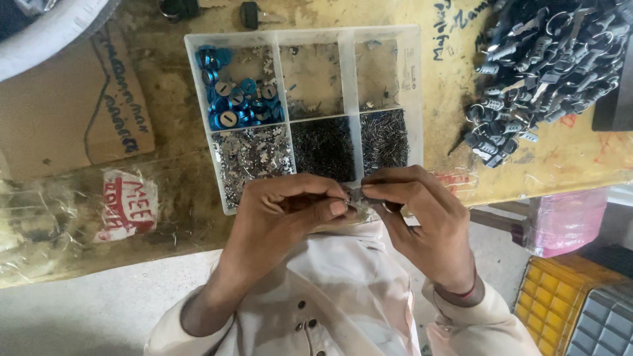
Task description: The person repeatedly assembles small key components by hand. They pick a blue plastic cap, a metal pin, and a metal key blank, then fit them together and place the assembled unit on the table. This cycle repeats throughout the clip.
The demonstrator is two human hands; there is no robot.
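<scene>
- On the left I see a cardboard sheet [72, 112] lying flat on the worn table [178, 191].
- My left hand [277, 217] is clenched in a pinch grip on a small metal part [356, 198], held just over the near edge of the compartment tray [412, 79].
- The tray holds blue caps [234, 92], silver bits [254, 158] and dark pins [323, 148].
- My right hand [422, 224] pinches the same part from the other side.
- Risk, I judge: the part could slip and fall to the floor, since it sits beyond the table edge.
- Far right, a heap of keys [547, 66] lies well apart.
</scene>
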